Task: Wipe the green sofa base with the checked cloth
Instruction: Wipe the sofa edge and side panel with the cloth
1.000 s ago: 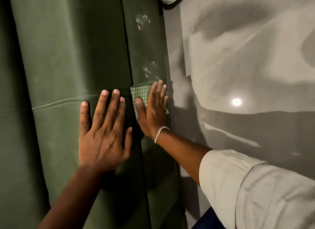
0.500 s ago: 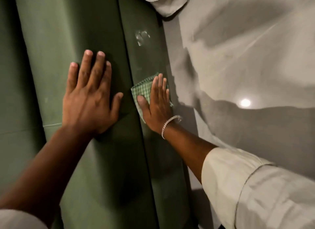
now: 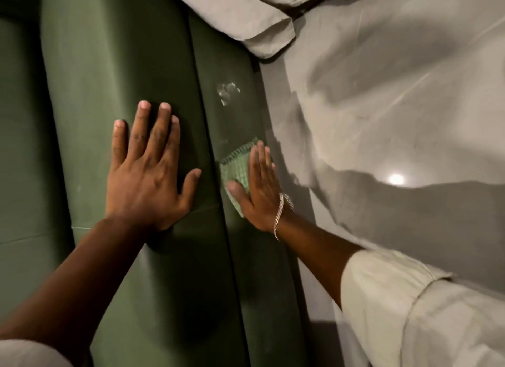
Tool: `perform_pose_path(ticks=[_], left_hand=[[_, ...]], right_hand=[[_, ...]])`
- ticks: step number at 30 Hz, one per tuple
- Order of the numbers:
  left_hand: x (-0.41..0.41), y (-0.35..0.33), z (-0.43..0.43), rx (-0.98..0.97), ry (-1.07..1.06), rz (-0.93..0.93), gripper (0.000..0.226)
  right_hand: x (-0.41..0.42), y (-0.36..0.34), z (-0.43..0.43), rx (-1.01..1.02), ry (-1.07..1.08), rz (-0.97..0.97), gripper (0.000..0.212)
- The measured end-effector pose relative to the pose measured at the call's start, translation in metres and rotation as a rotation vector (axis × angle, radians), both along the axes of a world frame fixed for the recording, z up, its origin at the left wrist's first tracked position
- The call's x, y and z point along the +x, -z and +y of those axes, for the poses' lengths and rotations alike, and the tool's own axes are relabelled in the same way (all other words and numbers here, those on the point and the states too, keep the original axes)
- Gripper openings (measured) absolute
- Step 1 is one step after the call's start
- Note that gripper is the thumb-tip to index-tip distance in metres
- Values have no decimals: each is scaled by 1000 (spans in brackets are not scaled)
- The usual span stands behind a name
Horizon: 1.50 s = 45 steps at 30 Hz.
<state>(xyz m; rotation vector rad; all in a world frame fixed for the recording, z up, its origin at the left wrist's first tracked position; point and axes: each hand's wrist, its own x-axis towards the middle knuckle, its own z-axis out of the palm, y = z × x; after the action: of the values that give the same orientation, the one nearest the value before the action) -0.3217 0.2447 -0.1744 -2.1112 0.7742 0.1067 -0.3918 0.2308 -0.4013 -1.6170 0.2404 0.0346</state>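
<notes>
- Two hands are flat on the sofa: your left hand [image 3: 149, 170] lies spread, fingers apart, on the green seat cushion [image 3: 109, 79], gripping nothing and seemingly bracing you.
- Your right hand [image 3: 258, 186] lies open-palmed with fingers together, pressing the checked cloth [image 3: 236, 167] against the green sofa base [image 3: 232, 120], the narrow darker panel between the cushion and the pale floor [image 3: 382, 107]. It pins the cloth rather than pinching it.
- A whitish smear [image 3: 228, 93] sits on the base beyond the cloth, apart from it, so I judge the wipe unfinished.
- Risk: nothing but flat pressure holds the cloth. If you ease off mid-stroke, it may bunch, slip out and drop toward the floor.
- Risk: the cloth shows mainly on the thumb side of your palm. Your fingers may pass over the smear bare, spreading it instead of lifting it.
- Risk: your weight seems to rest on the left hand. If the cushion shifts, your stroke could wander off the narrow base.
- Hard to tell: most of the cloth is under your palm, so its folds and true size are hidden.
- Whether the smear is dust, residue or wear cannot be made out.
- Pale folded fabric [image 3: 259, 33] covers the far end of the base, and the near end runs out of frame.
</notes>
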Motion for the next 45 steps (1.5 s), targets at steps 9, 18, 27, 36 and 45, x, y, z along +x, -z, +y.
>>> perform_pose_path(ticks=[9,18,27,36,45], left_hand=[[2,8,1,-26,4,-40,84],[14,3,1,-90,26,5,79],[53,1,-24,74,68,8,83],[89,15,-47,116,84,-21,83],[103,19,-57,112,90,-42,83]], right_hand=[[34,-26,-1,62,94,54,89],[0,0,11,72,46,28,85],[61,-5,-18,78,93,14,85],[66,-2,-4,52,185,-98,75],[105,8,-33,489,325,50,58]])
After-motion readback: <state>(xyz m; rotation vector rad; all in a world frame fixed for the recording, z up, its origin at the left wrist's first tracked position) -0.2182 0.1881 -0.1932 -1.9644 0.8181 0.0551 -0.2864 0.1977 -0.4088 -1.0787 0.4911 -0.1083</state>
